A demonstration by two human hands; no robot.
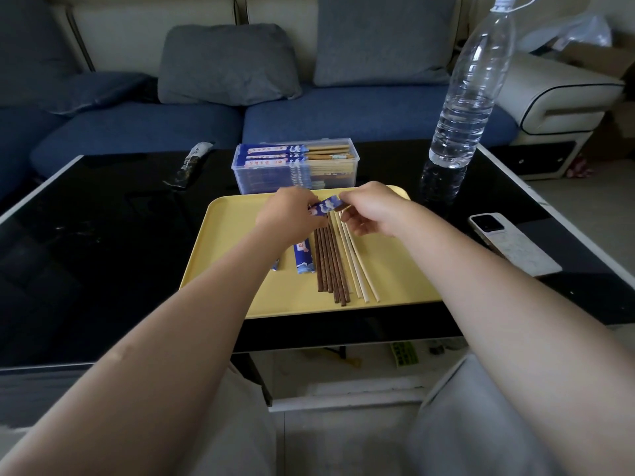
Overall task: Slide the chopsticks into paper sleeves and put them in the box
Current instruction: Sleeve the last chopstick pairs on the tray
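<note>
Fingers [338, 201] of both hands pinch blue paper sleeve [325, 206]; print unreadable.

Both my forearms bare, no sleeves in view. No watch, rings or bracelets on my left hand [290, 214] or right hand [369, 211]. Light grey trousers cover both my thighs at near edge, fabric plain, loosely creased.

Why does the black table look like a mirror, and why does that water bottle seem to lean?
Head view: the glossy black table reflects the water bottle and dim room light; the wide-angle lens bends things near the edges, so the bottle tilts; the sleeve between both hands looks slightly blurred.
</note>
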